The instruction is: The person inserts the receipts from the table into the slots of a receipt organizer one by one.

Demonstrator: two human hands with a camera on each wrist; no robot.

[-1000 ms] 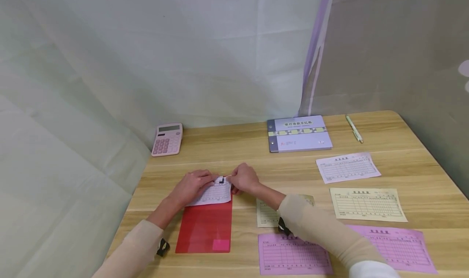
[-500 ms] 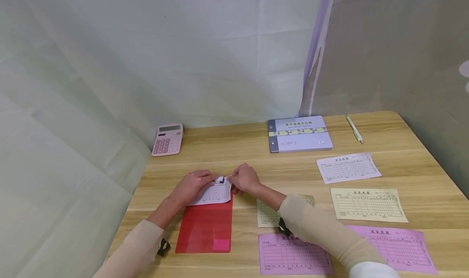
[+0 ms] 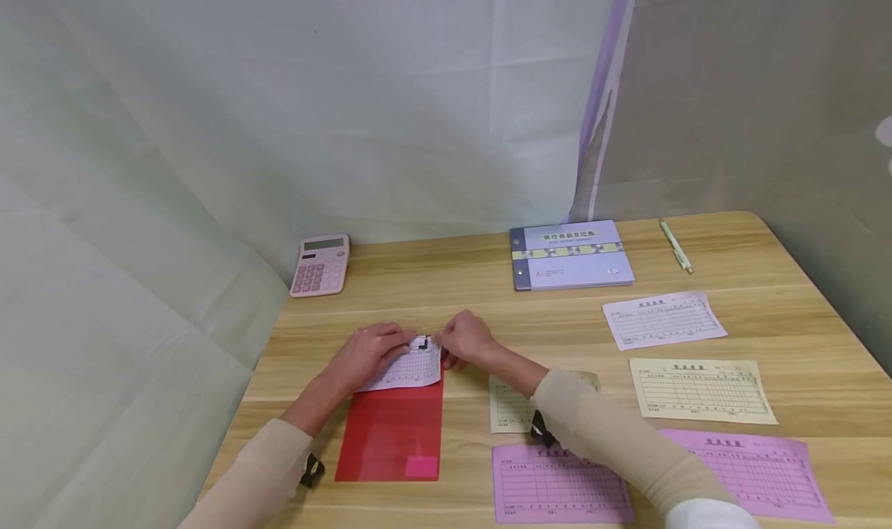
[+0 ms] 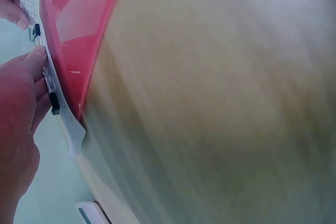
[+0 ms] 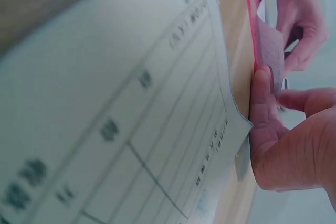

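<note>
At the rear left of the table (image 3: 432, 273), a pink calculator (image 3: 319, 267). Next, your left hand (image 3: 368, 352): thumb and fingers pinch the black-ended clip (image 3: 423, 345) at the top of the printed slip (image 3: 407, 372), which overlies the upper part of the red folder (image 3: 389, 436). Your right hand (image 3: 467, 339) pinches the slip's upper right corner; cannot tell whether the folder is caught too. Further right, your sleeve (image 3: 620, 436) partly hides a yellow form (image 3: 509, 409) and a pink form (image 3: 557, 494); lilac ledger (image 3: 574, 262) behind. Far right, front to back: second pink form (image 3: 759, 471), second yellow form (image 3: 704, 393), white form (image 3: 662, 324), pen (image 3: 674, 246).
</note>
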